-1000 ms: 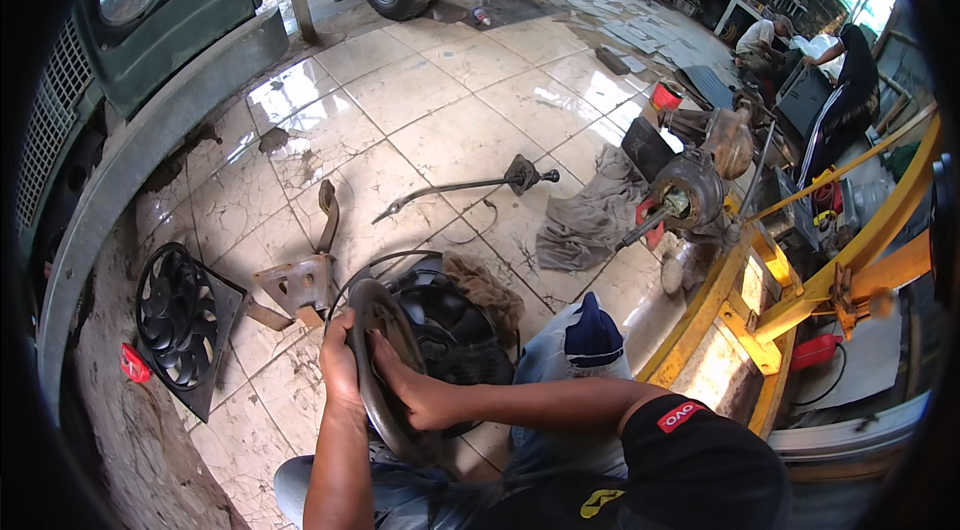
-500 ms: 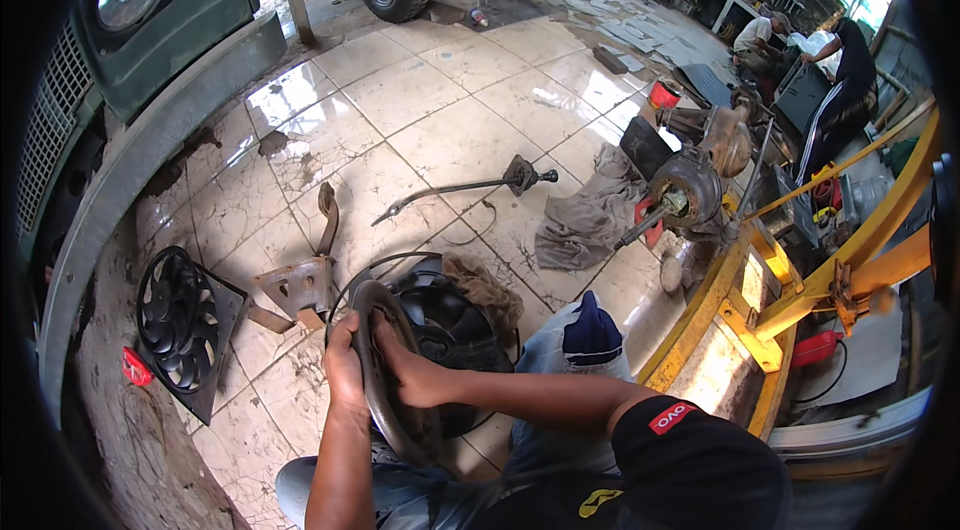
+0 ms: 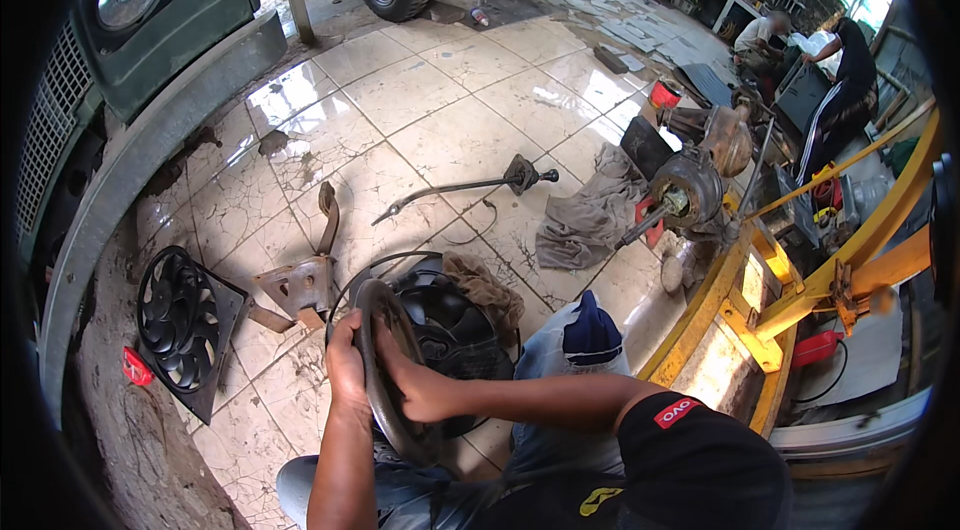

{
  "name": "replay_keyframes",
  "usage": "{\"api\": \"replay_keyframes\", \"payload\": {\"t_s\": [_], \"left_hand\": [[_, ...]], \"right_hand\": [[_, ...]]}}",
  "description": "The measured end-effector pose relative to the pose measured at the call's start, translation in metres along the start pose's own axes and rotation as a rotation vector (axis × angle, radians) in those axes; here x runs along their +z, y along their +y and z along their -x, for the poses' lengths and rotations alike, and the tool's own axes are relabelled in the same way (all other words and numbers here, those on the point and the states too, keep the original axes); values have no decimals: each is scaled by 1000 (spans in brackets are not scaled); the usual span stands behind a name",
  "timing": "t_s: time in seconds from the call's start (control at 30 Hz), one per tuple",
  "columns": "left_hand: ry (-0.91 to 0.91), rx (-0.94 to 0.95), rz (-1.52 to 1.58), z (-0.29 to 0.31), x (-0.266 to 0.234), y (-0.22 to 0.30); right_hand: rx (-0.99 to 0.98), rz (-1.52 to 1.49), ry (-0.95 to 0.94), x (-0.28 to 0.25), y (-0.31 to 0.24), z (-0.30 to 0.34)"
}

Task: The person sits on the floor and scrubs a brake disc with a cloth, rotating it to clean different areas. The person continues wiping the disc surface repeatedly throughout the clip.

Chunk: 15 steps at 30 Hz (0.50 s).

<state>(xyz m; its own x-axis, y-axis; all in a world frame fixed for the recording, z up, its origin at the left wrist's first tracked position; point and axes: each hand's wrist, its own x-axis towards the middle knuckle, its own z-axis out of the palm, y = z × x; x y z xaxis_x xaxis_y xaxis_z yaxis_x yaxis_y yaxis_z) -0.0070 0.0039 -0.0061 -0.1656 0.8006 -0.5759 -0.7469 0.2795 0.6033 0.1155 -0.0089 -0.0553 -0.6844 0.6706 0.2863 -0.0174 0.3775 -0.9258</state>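
So the person's got a dark ring-shaped part (image 3: 385, 370), looks like a rim or shroud ring, standing on edge right in front of their knees, and both hands are on it. The left hand (image 3: 345, 362) is wrapped around the outer edge with the fingers closed on it, and the right hand (image 3: 420, 392) grips it from the other side, fingers curled over the rim, so it's clamped between the two. Just behind the right hand sits a black round fan housing (image 3: 455, 325) that the ring leans against, with a brown rag (image 3: 490, 288) bunched up on its far side. A bit out from the left hand there's a rusty metal bracket (image 3: 297, 285) on the tiled floor (image 3: 400, 100), and further off to that same side a black radiator fan (image 3: 178, 322) lies flat next to a small red piece (image 3: 137, 367). Beyond both hands a long bent rod with a knobby end (image 3: 470, 185) lies across the tiles. Off past the right hand there's a grey cloth (image 3: 585, 220), then an axle hub (image 3: 685, 192) by a yellow frame (image 3: 790, 300). A green vehicle front (image 3: 150, 10) sits well away on the left-hand side.
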Motion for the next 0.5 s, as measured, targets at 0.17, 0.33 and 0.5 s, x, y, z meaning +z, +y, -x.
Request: {"api": "replay_keyframes", "payload": {"t_s": [0.17,0.33,0.5], "left_hand": [[-192,-118,29,-1,-16,11],[-9,54,11,8,9,-3],[-97,-96,-25,5,-13,6]], "right_hand": [[22,5,-80,-1,-2,2],[63,6,3,-5,17,-7],[30,36,-114,1,-9,10]]}}
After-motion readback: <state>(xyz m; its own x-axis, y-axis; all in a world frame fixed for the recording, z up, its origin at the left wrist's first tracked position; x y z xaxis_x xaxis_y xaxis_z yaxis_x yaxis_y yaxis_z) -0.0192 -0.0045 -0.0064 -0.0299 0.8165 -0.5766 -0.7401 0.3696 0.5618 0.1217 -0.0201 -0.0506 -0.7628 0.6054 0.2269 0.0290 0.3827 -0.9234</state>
